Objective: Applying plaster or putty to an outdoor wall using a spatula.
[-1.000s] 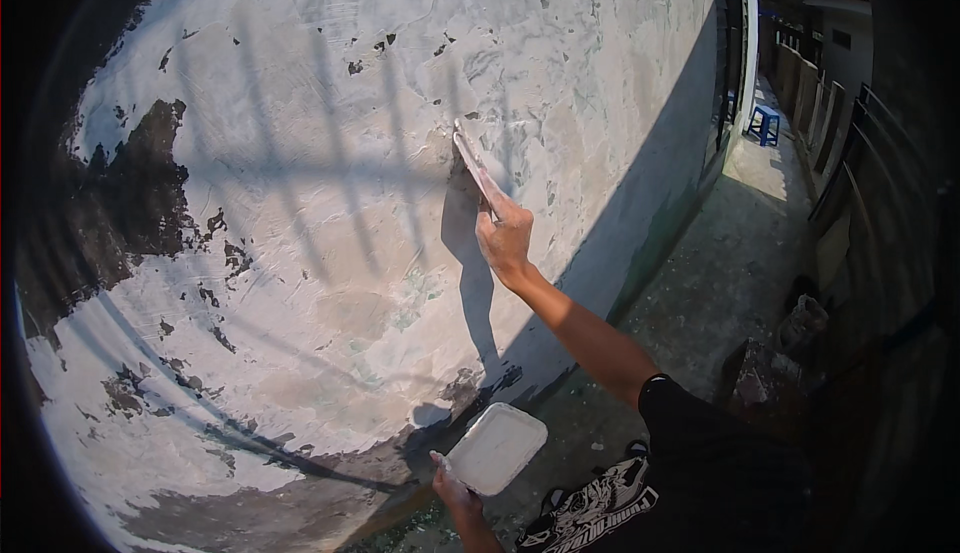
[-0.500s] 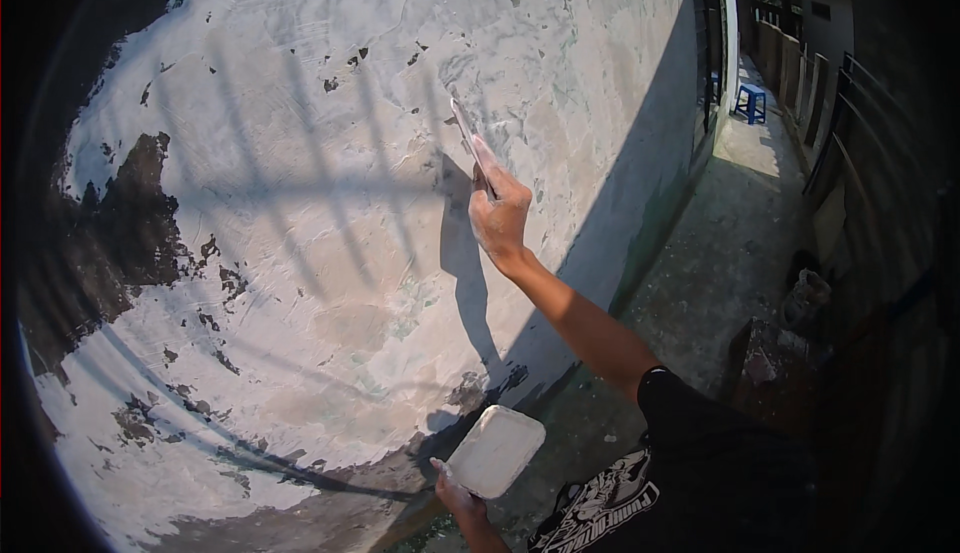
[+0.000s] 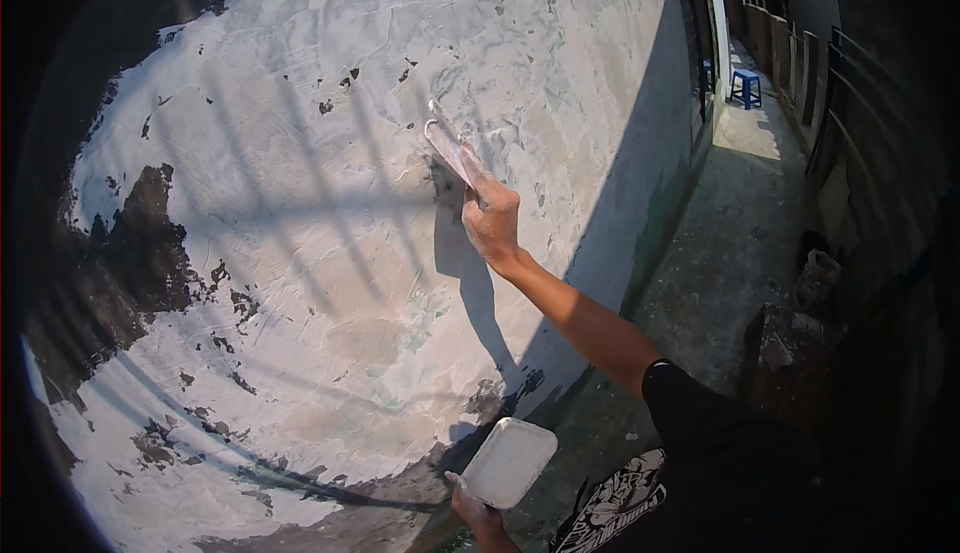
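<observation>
My right hand (image 3: 490, 221) is raised against the patchy plastered wall (image 3: 290, 143), closed around a flat scraper (image 3: 447, 149) smeared with white paste. A small white lump sits at the scraper's upper end, close to the wall; whether it touches cannot be told. Low in the picture, my left hand (image 3: 474, 505) grips the lower left edge of a shallow off-white tray (image 3: 510, 461) with rounded corners. Its fingertips are whitened, and the rest of its fingers are mostly hidden. White coating covers much of the wall, with dark bare spots and faint green patches.
A narrow concrete walkway (image 3: 690, 233) runs along the wall to the right, with a blue stool (image 3: 746, 89) at its far end. A fence (image 3: 795, 48) borders it. Near my right elbow stands a dark paste-stained block (image 3: 785, 338), beside a cloudy bag (image 3: 818, 278).
The scraper has turned from nearly edge-on to show more of its flat face, shifting slightly left and down. The tray appears a little lower and further right, as the whole view has shifted.
</observation>
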`<action>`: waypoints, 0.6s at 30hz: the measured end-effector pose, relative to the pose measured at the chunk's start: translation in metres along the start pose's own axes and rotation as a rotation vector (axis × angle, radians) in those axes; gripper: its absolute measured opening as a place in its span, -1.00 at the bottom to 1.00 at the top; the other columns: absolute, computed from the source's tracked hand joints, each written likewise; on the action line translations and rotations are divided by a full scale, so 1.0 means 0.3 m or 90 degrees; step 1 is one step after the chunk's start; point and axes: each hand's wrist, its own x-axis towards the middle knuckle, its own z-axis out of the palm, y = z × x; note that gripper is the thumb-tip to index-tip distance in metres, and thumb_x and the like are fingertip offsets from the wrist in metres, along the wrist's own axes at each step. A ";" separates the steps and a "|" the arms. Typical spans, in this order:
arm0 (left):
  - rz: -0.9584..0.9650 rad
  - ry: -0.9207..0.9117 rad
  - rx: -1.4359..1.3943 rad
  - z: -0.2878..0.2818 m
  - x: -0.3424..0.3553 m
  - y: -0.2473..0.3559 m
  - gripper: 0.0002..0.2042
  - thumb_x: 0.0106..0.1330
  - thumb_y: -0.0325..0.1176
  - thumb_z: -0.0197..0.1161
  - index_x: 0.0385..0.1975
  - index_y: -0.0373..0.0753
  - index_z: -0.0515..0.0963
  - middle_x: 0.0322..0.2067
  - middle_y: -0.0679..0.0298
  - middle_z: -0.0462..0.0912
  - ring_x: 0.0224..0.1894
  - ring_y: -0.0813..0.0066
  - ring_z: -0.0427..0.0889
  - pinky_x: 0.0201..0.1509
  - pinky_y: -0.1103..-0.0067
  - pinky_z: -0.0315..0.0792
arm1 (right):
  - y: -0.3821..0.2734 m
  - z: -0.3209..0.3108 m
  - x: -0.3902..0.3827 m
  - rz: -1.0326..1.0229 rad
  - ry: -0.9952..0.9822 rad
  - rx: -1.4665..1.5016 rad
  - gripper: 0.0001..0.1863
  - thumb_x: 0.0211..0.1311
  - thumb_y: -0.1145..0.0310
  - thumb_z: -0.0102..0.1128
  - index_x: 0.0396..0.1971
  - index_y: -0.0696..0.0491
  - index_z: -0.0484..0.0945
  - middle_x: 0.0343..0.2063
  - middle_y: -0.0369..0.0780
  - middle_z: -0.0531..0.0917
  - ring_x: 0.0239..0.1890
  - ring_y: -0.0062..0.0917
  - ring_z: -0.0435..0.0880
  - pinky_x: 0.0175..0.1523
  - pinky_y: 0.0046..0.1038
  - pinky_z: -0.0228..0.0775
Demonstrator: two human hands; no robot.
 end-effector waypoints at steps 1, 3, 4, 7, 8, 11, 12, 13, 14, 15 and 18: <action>-0.006 -0.009 -0.008 0.006 0.000 0.000 -0.46 0.40 0.06 0.01 -0.22 -0.46 0.50 -0.28 0.08 0.64 -0.26 0.24 0.65 -0.13 0.37 0.55 | 0.021 0.006 0.049 -0.038 0.040 -0.051 -0.45 -0.17 0.71 0.01 -0.02 0.18 0.51 -0.39 0.06 0.58 -0.38 0.01 0.57 -0.29 -0.23 0.41; -0.013 -0.023 -0.014 0.015 0.006 -0.005 -0.46 0.39 0.06 0.01 -0.22 -0.47 0.50 -0.28 0.07 0.64 -0.26 0.23 0.65 -0.13 0.37 0.56 | 0.084 0.036 0.046 -0.029 -0.002 -0.078 -0.48 -0.18 0.71 0.02 -0.06 0.20 0.51 -0.41 0.06 0.57 -0.37 0.01 0.57 -0.28 -0.22 0.42; -0.019 -0.026 -0.012 0.025 0.009 -0.011 -0.46 0.39 0.06 0.01 -0.21 -0.47 0.49 -0.27 0.06 0.64 -0.25 0.22 0.66 -0.13 0.36 0.56 | 0.119 0.047 0.050 -0.019 -0.047 -0.103 -0.51 -0.18 0.71 0.04 -0.10 0.21 0.52 -0.43 0.05 0.57 -0.37 0.00 0.57 -0.26 -0.21 0.43; -0.028 -0.005 -0.012 0.065 0.011 0.002 -0.45 0.39 0.06 0.01 -0.20 -0.47 0.49 -0.26 0.05 0.64 -0.25 0.21 0.66 -0.12 0.35 0.56 | 0.050 0.071 -0.072 0.017 -0.141 -0.107 -0.51 -0.18 0.69 0.06 -0.08 0.24 0.50 -0.33 0.07 0.57 -0.26 -0.03 0.57 -0.17 -0.16 0.42; -0.038 0.006 -0.012 0.080 0.008 0.007 -0.45 0.39 0.06 0.00 -0.19 -0.47 0.48 -0.26 0.04 0.64 -0.25 0.20 0.66 -0.12 0.34 0.56 | 0.016 0.066 -0.113 -0.003 -0.164 -0.058 -0.45 -0.17 0.70 0.05 -0.01 0.24 0.48 -0.26 0.09 0.58 -0.23 -0.04 0.58 -0.16 -0.18 0.43; -0.021 -0.029 -0.026 0.079 0.037 -0.008 -0.46 0.40 0.06 -0.01 -0.19 -0.47 0.48 -0.26 0.05 0.64 -0.25 0.20 0.66 -0.12 0.33 0.57 | -0.062 0.022 -0.133 -0.094 -0.155 0.013 -0.41 -0.17 0.70 0.04 0.04 0.23 0.46 -0.22 0.11 0.58 -0.24 -0.04 0.60 -0.16 -0.22 0.45; -0.018 -0.028 -0.026 0.104 0.034 -0.005 -0.46 0.40 0.06 -0.01 -0.19 -0.47 0.48 -0.26 0.05 0.64 -0.25 0.20 0.66 -0.12 0.33 0.57 | -0.060 -0.013 -0.108 -0.059 -0.156 0.049 -0.42 -0.16 0.70 0.03 0.03 0.23 0.46 -0.22 0.11 0.58 -0.25 -0.04 0.60 -0.17 -0.23 0.45; -0.021 -0.022 -0.019 0.128 0.022 0.001 -0.47 0.41 0.05 -0.01 -0.19 -0.46 0.48 -0.26 0.05 0.64 -0.25 0.21 0.66 -0.12 0.34 0.57 | -0.057 -0.030 -0.086 -0.023 -0.157 0.087 -0.43 -0.16 0.70 0.03 0.03 0.24 0.46 -0.22 0.11 0.59 -0.26 -0.04 0.61 -0.19 -0.24 0.46; -0.023 -0.018 -0.011 0.151 0.010 0.004 -0.47 0.41 0.04 -0.02 -0.20 -0.46 0.49 -0.26 0.06 0.64 -0.25 0.21 0.66 -0.12 0.34 0.57 | -0.049 -0.031 -0.050 -0.022 -0.156 0.092 -0.43 -0.16 0.70 0.03 0.03 0.24 0.46 -0.22 0.11 0.59 -0.26 -0.04 0.61 -0.19 -0.24 0.46; -0.018 -0.014 -0.010 0.158 0.010 -0.004 -0.47 0.41 0.04 -0.02 -0.20 -0.46 0.49 -0.26 0.06 0.64 -0.25 0.21 0.66 -0.12 0.34 0.57 | -0.036 -0.027 -0.008 -0.016 -0.128 0.054 -0.43 -0.15 0.70 0.02 0.02 0.24 0.45 -0.22 0.10 0.60 -0.26 -0.05 0.61 -0.19 -0.25 0.46; -0.014 -0.011 -0.013 0.142 0.019 -0.046 -0.48 0.42 0.04 -0.02 -0.20 -0.45 0.49 -0.27 0.07 0.65 -0.26 0.23 0.66 -0.13 0.35 0.57 | -0.031 0.014 0.024 0.027 -0.134 0.011 -0.47 -0.14 0.70 0.02 -0.01 0.27 0.47 -0.22 0.10 0.60 -0.26 -0.08 0.62 -0.19 -0.26 0.47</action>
